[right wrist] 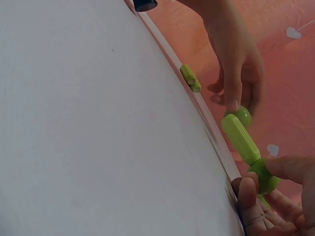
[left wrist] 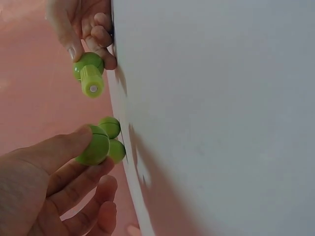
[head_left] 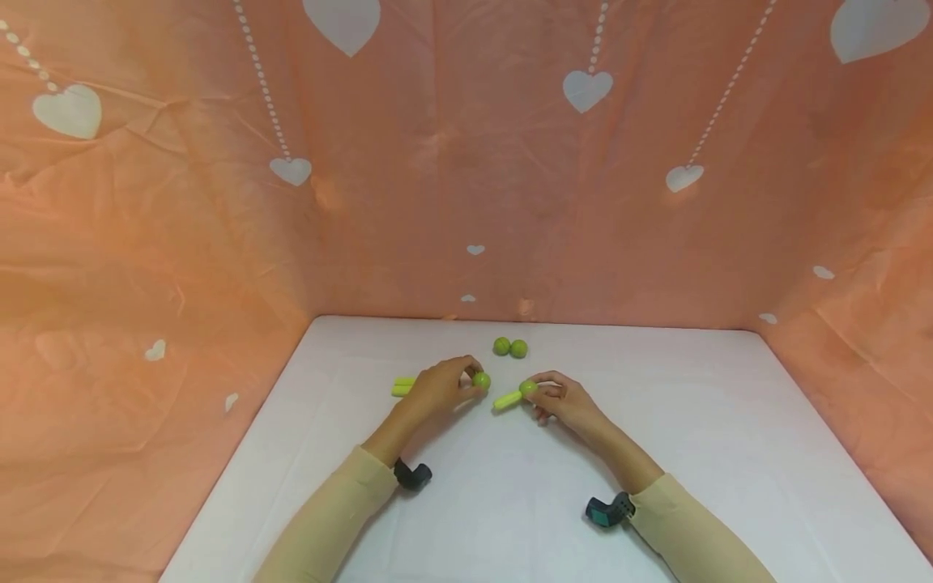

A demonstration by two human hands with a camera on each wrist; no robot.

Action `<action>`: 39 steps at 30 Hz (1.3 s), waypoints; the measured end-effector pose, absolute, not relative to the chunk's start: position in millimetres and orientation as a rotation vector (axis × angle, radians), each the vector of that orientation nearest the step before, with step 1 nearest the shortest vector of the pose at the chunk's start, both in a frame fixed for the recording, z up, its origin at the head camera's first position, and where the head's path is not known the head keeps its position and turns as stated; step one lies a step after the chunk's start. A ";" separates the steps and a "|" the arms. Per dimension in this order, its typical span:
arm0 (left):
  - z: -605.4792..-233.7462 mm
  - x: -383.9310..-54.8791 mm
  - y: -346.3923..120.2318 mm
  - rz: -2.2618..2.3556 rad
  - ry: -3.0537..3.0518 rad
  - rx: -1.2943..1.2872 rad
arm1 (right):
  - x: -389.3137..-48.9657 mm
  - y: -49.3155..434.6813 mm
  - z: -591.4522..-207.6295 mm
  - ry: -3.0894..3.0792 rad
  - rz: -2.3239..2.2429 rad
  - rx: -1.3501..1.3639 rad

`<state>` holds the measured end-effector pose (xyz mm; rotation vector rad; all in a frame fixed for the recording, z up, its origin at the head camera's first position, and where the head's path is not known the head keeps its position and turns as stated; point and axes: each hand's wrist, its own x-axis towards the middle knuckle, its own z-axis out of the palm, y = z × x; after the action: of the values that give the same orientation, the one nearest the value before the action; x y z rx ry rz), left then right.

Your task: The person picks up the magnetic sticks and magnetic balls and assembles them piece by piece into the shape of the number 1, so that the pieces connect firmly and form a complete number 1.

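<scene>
The left hand (head_left: 443, 385) pinches one green ball (head_left: 482, 380), which might roll away if that grip slackens, while the right hand (head_left: 574, 405) pinches a second green ball (head_left: 528, 388) whose ribbed yellow-green rod (head_left: 507, 401), jutting toward the left, could get bumped.

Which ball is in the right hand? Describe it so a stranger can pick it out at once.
Find the white table, then the person's right hand over it. The green ball held there is the one. Unlike the ball in the left hand and the two loose balls behind, it has a rod jutting from it.
</scene>
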<state>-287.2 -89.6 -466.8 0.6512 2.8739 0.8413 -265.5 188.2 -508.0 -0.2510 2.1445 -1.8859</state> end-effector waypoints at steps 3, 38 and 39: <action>-466.3 -283.7 -92.3 0.849 2.863 0.663 | -266.1 188.7 -508.1 2.156 -1.877 -0.237; -466.7 -259.6 -96.4 0.795 2.778 0.750 | -264.8 190.5 -505.8 2.160 -1.855 -0.237; -467.0 -259.6 -96.3 0.793 2.780 0.755 | -264.8 190.3 -506.0 2.158 -1.854 -0.235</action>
<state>-259.6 -96.3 -467.0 0.7553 2.7801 0.7928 -264.8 190.3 -506.0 -0.2350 2.1578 -1.8545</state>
